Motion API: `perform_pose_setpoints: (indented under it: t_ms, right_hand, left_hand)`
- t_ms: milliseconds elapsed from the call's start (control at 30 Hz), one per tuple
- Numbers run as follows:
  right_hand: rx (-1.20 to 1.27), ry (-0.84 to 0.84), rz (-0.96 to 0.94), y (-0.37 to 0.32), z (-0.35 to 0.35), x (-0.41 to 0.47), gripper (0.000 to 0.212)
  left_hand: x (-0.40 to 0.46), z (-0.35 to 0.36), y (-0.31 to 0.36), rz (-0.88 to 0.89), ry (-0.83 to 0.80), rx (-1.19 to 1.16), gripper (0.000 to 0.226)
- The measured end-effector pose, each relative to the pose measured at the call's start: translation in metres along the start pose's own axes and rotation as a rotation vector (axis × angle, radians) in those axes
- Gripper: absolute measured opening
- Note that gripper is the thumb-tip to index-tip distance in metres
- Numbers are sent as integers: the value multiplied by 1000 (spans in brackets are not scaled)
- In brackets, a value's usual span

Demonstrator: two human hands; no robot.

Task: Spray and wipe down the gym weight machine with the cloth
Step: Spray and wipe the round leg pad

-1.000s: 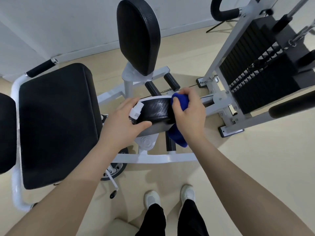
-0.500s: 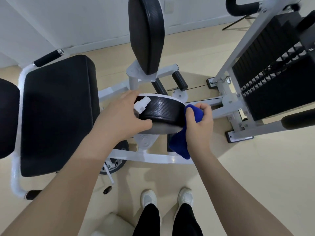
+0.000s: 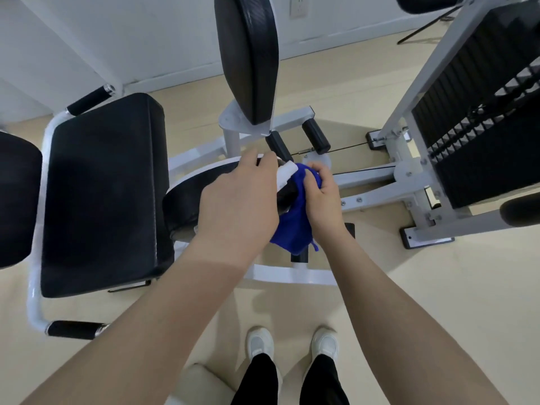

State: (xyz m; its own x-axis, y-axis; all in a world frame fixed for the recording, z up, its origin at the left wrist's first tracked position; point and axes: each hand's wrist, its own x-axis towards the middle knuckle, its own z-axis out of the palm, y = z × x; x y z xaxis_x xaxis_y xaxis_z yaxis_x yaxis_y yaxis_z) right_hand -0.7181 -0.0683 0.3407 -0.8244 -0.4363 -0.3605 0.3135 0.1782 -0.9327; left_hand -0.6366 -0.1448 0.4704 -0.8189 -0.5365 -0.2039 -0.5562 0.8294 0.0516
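A white gym machine has a rounded black leg pad low in the middle of the head view. My left hand lies over this pad and grips a white spray bottle; only the bottle's head shows past my fingers. My right hand grips a bunched blue cloth against the right end of the pad, right beside the bottle's head. The cloth's loose end hangs down below my hand.
The wide black seat with white side rails is at the left. A second upright black pad rises behind my hands. The black weight stack in its white frame fills the right. My white shoes stand on beige floor.
My left hand with the spray bottle has slid right across the pad toward the cloth. My right hand has lifted the cloth from the pad's side up to its far right end.
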Motion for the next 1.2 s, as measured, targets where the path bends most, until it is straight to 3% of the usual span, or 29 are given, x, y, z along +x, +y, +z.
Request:
perform_pose_setpoints:
  t_ms: [167, 267, 400, 533, 633, 700, 800, 900, 1000, 1067, 1133, 1200]
  right_hand:
    - [-96, -85, 155, 4, -7, 17, 13]
    - [107, -66, 62, -16, -14, 10, 4]
    - [135, 29, -18, -4, -15, 3, 6]
    - [17, 125, 305, 74, -12, 11, 3]
    - [168, 133, 548, 110, -7, 4, 7]
    - [258, 156, 543, 95, -12, -4, 11]
    - [383, 188, 331, 58, -27, -10, 6]
    - [338, 218, 175, 54, -30, -14, 5]
    - [122, 256, 298, 91, -15, -7, 13]
    - [33, 222, 401, 113, -9, 0, 11]
    - [28, 158, 450, 121, -12, 7, 10]
    - [171, 161, 451, 112, -20, 1, 14]
  left_hand:
    - [-7, 2, -1, -75, 41, -72, 38]
    - [-5, 0, 4, -107, 32, -54, 35]
    - [2, 1, 12, -69, 16, -9, 34]
    - [3, 7, 21, 28, -33, 67, 38]
    - [4, 10, 19, 118, -46, 65, 42]
    - [0, 9, 17, 154, -50, 59, 44]
    - [-5, 7, 16, 179, -58, 65, 48]
    - [-7, 11, 16, 175, -31, 74, 53]
    - [-15, 23, 10, 181, 50, 54, 58]
    - [-26, 37, 0, 284, 220, 11, 52]
    - [-32, 52, -11, 353, 294, 7, 51]
    - [-34, 65, -18, 392, 296, -47, 53]
